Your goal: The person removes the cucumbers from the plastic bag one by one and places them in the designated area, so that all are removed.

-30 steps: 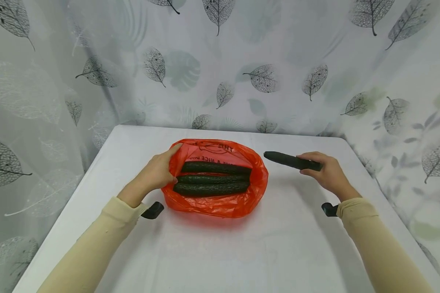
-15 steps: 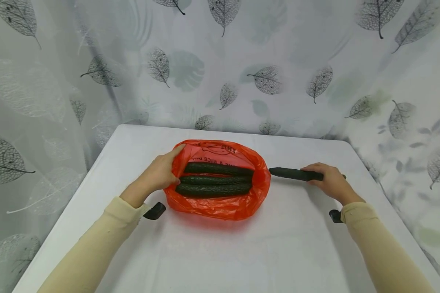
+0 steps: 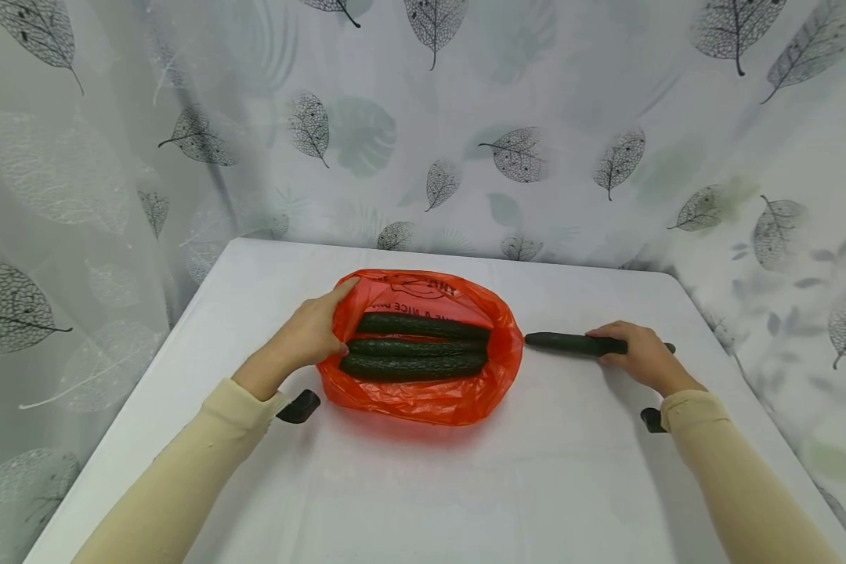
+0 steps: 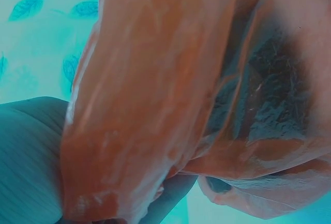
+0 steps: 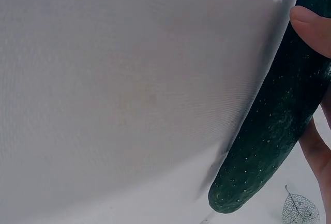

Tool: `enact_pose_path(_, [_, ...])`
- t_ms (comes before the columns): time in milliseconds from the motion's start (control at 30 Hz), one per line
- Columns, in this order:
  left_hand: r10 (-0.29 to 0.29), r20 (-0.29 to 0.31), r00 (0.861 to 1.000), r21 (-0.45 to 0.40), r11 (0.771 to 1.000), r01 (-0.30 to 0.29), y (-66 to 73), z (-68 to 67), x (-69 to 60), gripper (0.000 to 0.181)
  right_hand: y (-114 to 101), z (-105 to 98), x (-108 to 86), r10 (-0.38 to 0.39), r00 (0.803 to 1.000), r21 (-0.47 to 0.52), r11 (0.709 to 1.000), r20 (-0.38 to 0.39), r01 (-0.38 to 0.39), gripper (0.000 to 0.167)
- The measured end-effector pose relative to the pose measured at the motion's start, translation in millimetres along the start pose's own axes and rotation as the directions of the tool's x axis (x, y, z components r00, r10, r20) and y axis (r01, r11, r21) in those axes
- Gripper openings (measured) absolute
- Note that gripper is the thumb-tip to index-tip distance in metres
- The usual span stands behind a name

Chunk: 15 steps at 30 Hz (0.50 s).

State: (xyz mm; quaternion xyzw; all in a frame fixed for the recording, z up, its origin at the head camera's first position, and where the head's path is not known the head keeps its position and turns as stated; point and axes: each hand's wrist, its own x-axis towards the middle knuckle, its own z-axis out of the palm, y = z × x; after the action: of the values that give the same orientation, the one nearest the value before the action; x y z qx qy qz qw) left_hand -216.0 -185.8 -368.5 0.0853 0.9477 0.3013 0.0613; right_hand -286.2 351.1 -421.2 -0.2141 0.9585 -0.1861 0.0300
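Note:
A red plastic bag lies with its mouth wide, and three dark green cucumbers rest side by side inside. My left hand grips the bag's left rim, thumb at the near side; in the left wrist view the bag's film covers much of the hand. To the right of the bag, my right hand holds another cucumber low at the table, its left tip beside the bag's rim. The right wrist view shows the thumb across that cucumber.
The white table extends around the bag. Behind it and along both sides hangs a pale curtain printed with leaves. Dark devices are on both wrists, the left one near the bag's lower left.
My right hand has lowered the held cucumber toward the table and moved slightly right. The cucumber is more level than before. The left hand keeps its grip on the bag.

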Motion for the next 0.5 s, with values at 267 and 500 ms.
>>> enact_pose_path(267, [-0.001,0.004,1.000,-0.004,1.000,0.001,1.0,-0.3,0.2,0.109,1.5,2.3,-0.6,0.017,1.000,0.002,1.000,0.007,-0.017,0.048])
enact_pose_path(500, [-0.005,0.003,1.000,-0.002,1.000,0.005,1.5,-0.7,0.3,0.109,1.9,2.8,0.7,0.022,1.000,-0.008,1.000,0.019,-0.021,0.049])
